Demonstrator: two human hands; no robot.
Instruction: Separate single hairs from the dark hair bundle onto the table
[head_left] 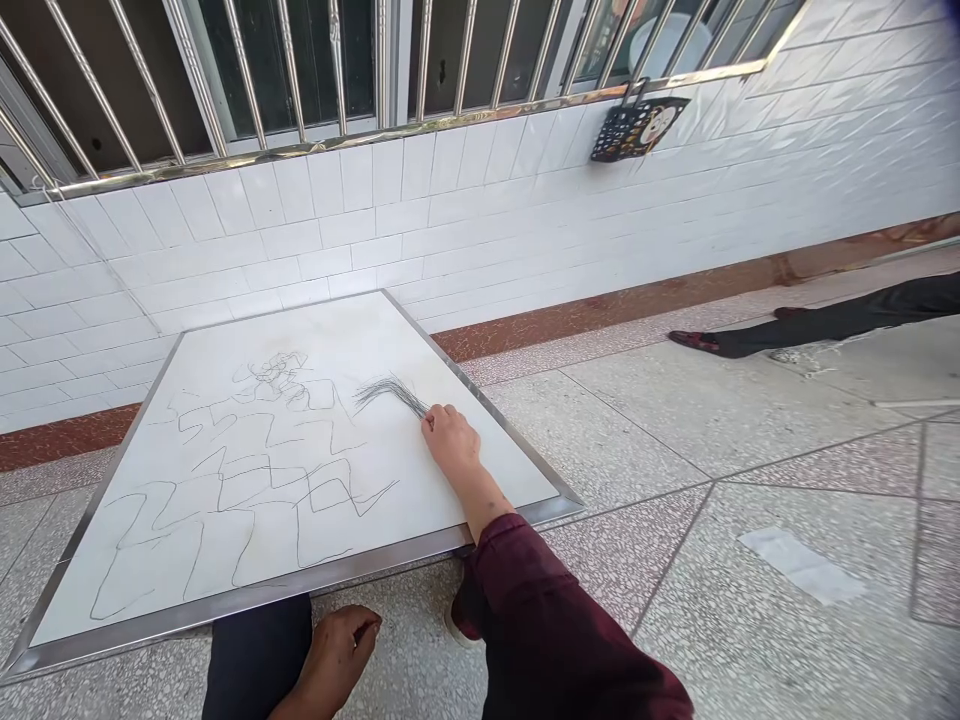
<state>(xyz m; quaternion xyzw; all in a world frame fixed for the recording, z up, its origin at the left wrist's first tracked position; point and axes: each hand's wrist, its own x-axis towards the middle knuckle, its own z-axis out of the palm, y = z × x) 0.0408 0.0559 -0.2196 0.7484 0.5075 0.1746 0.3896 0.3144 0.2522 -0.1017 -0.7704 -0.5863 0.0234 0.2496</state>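
Observation:
My right hand point(452, 440) is closed around one end of a bundle of thin dark strands point(394, 388), like hair or fine wire. The loose ends fan out to the left over the white board point(262, 535), which has a metal edge. Long, bent single strands point(247, 470) lie spread across the board's left and middle, with a tangled clump point(279, 372) farther back. Below the front edge, my left hand point(341, 650) is beside my dark trouser leg, its fingers curled in and nothing visible in them.
A white tiled wall point(495, 200) with barred windows stands behind the board. A patterned bag point(637, 128) hangs from the bars. At right, another person's leg point(847, 318) stretches over the speckled floor. A white sheet point(802, 565) lies on the floor nearer me.

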